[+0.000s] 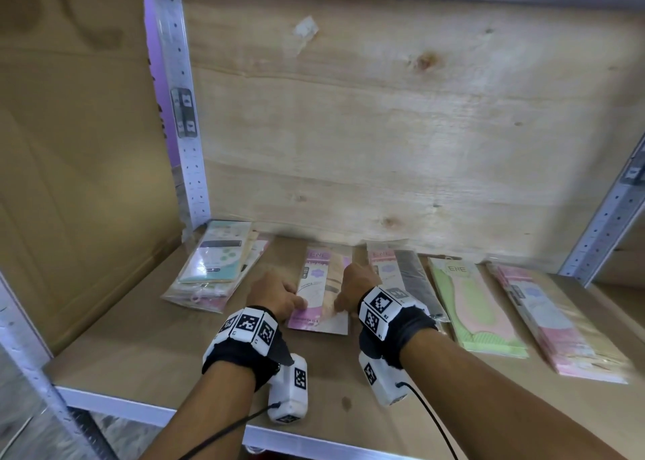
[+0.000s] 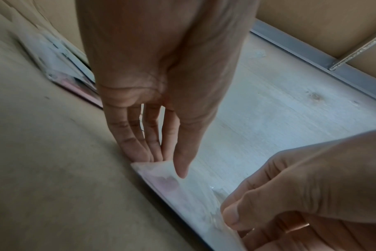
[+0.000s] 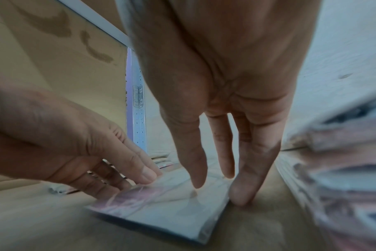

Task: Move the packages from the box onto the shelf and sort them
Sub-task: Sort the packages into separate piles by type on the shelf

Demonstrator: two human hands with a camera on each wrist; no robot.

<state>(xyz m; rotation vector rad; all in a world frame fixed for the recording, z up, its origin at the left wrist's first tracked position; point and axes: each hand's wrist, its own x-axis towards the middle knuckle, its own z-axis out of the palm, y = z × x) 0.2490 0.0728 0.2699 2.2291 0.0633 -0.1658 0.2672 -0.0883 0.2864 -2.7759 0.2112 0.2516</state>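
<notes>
A flat pink and beige package point(image 1: 323, 281) lies on the wooden shelf point(image 1: 139, 337), between my two hands. My left hand point(image 1: 289, 302) touches its left edge. In the left wrist view its straight fingers point(image 2: 140, 149) meet the package's point(image 2: 193, 200) corner, with the thumb lying on top. My right hand point(image 1: 340, 302) stands at the right edge. The right wrist view shows its fingertips point(image 3: 240, 198) down on the shelf against the package's point(image 3: 167, 208) side, the thumb hovering just over it. Neither hand has the package lifted. The box is out of view.
Other packages lie in a row on the shelf: a mixed stack point(image 1: 213, 264) at the back left, a pink and grey one point(image 1: 401, 274), a green one point(image 1: 471, 306) and a pink stack point(image 1: 558, 323). A plywood back wall point(image 1: 384, 128), metal uprights point(image 1: 181, 128) and cardboard point(image 1: 69, 180) close the bay.
</notes>
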